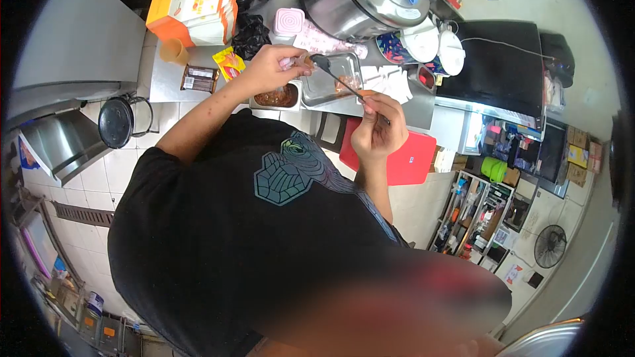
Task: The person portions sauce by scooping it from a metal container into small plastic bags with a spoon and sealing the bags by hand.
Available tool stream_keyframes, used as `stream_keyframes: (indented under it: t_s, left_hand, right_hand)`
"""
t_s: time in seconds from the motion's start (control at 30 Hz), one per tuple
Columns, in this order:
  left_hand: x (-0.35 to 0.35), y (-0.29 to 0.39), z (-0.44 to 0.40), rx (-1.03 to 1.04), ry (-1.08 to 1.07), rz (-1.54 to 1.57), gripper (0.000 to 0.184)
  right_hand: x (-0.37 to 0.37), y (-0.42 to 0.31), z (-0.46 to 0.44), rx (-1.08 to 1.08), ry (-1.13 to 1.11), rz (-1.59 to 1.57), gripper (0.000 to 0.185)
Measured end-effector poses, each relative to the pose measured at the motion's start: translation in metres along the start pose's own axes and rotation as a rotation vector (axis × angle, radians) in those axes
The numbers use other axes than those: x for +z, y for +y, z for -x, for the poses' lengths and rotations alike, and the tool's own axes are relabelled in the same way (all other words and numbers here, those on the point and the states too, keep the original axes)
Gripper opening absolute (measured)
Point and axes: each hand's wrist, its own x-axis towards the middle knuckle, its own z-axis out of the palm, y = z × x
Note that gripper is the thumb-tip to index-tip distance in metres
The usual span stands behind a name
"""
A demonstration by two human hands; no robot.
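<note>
My left hand (270, 69) is closed around a small, see-through plastic piece (303, 61), perhaps a little bag, whose kind I cannot make out. Between the fingers and thumb of my right hand (381, 125) is the handle of a dark spoon (345, 84). Its black bowl is beside the plastic piece, above a clear rectangular tray (319, 92) with some reddish food (344, 84) in it. Partly below my left wrist stands a white-rimmed container of reddish-brown saucy food (276, 97).
Around the metal table (162, 82) are orange-and-white cartons (198, 13), a tan cup (173, 51), a yellow packet (229, 63), a black plastic bag (251, 36), a pink box (289, 21) and a large steel cooker (360, 3). A red stool-like surface (410, 158) stands near my right forearm.
</note>
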Motion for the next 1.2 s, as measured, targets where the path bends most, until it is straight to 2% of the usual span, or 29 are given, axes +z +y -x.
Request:
stream_keyframes:
  t_s: [0.2, 0.23, 0.3, 0.4, 0.5, 0.6, 0.7, 0.8, 0.9, 0.93, 1.0, 1.07, 1.1, 1.13, 1.17, 1.2]
  left_hand:
    - [-0.025, -0.002, -0.005, 0.007, -0.037, -0.070, 0.037]
    - [-0.002, 0.002, 0.010, 0.008, -0.034, -0.085, 0.038]
    - [-0.003, -0.001, 0.013, -0.004, -0.033, -0.075, 0.038]
    - [-0.006, 0.006, 0.014, -0.015, -0.052, -0.083, 0.037]
    - [-0.007, 0.010, 0.014, -0.019, -0.043, -0.047, 0.037]
    - [-0.010, 0.007, 0.015, -0.044, -0.060, -0.083, 0.040]
    - [-0.018, -0.002, 0.019, -0.012, -0.023, -0.168, 0.041]
    - [-0.039, -0.020, 0.025, -0.026, -0.030, -0.203, 0.043]
    - [-0.061, -0.030, 0.031, -0.102, -0.051, -0.207, 0.045]
    - [-0.043, -0.023, 0.042, -0.127, -0.054, -0.207, 0.045]
    - [-0.044, -0.023, 0.043, -0.133, -0.065, -0.185, 0.046]
    - [-0.040, -0.020, 0.043, -0.131, -0.085, -0.132, 0.045]
    - [-0.036, -0.017, 0.041, -0.127, -0.101, -0.089, 0.044]
    - [-0.033, -0.014, 0.038, -0.121, -0.121, -0.047, 0.043]
    - [-0.030, -0.011, 0.035, -0.088, -0.140, -0.054, 0.042]
    - [-0.026, -0.002, 0.032, -0.053, -0.165, -0.061, 0.041]
  right_hand:
    - [0.021, 0.013, -0.006, 0.193, 0.089, -0.208, 0.003]
    - [0.000, 0.012, 0.016, 0.209, 0.108, -0.222, 0.003]
    - [0.001, 0.018, 0.022, 0.256, 0.146, -0.256, 0.003]
    - [0.003, 0.024, 0.028, 0.140, 0.175, -0.282, 0.003]
    - [0.005, 0.020, 0.031, 0.204, 0.171, -0.285, 0.004]
    - [0.009, 0.027, 0.033, 0.383, 0.233, -0.404, 0.005]
    - [0.016, 0.043, 0.043, 0.709, 0.406, -0.614, 0.006]
    - [0.034, 0.089, 0.071, 0.976, 0.539, -0.951, 0.009]
    - [0.071, 0.136, 0.128, 1.148, 0.549, -0.950, 0.013]
    - [0.063, 0.151, 0.166, 1.181, 0.561, -0.962, 0.018]
    - [0.087, 0.162, 0.198, 1.331, 0.520, -0.836, 0.025]
    - [0.100, 0.173, 0.227, 1.407, 0.385, -0.798, 0.017]
    - [0.104, 0.171, 0.226, 1.472, 0.281, -0.716, 0.038]
    - [0.108, 0.159, 0.217, 1.588, 0.174, -0.410, 0.058]
    - [0.113, 0.162, 0.228, 1.296, 0.059, 0.187, 0.067]
    - [0.102, 0.144, 0.209, 1.156, -0.025, 0.295, 0.068]
